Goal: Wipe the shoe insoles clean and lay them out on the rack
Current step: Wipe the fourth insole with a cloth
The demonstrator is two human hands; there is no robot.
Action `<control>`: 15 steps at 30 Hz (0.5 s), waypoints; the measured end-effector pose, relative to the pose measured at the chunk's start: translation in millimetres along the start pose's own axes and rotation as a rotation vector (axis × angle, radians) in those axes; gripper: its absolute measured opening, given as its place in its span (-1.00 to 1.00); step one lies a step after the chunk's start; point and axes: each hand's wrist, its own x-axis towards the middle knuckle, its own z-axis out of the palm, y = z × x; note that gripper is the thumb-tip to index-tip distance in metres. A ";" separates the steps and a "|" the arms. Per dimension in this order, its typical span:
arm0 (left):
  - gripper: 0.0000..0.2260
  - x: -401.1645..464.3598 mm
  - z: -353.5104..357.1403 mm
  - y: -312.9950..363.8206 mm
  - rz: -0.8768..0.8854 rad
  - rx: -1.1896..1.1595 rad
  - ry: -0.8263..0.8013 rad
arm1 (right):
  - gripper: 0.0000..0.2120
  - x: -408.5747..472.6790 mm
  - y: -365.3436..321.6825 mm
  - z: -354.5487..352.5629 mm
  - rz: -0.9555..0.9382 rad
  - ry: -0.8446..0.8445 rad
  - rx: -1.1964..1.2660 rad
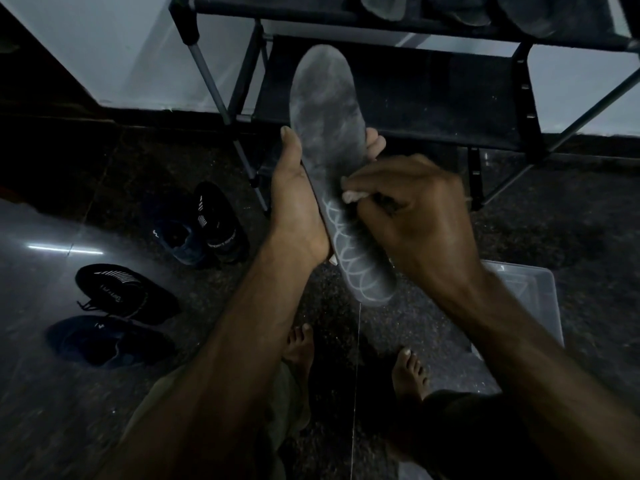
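A grey insole with a pale looped pattern near its heel is held up in front of me, toe end pointing away. My left hand grips it from beneath, thumb on the left edge and fingertips showing past the right edge. My right hand pinches a small white cloth and presses it on the insole's middle. The black shoe rack stands just beyond. Several other insoles lie on its upper shelf, cut off by the frame's top.
Two pairs of dark shoes sit on the floor at left, one pair near the rack's leg, another closer to me. A clear plastic tub stands at the right behind my right forearm. My bare feet are below.
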 end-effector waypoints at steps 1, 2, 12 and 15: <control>-0.26 0.1 -0.3 0.5 0.010 0.008 0.005 | -0.88 -1.0 -5.1 2.7 -0.027 -0.016 0.027; -0.27 0.1 -0.5 1.2 0.024 0.016 0.016 | -0.88 -1.7 -8.7 4.7 -0.063 -0.030 0.042; -0.23 -3.7 3.2 2.8 0.018 -0.024 0.019 | -0.90 1.0 6.3 -1.4 -0.032 0.031 -0.052; -0.27 -3.1 2.9 2.8 0.037 -0.032 0.049 | -0.89 -2.8 -7.1 4.9 -0.114 -0.030 -0.005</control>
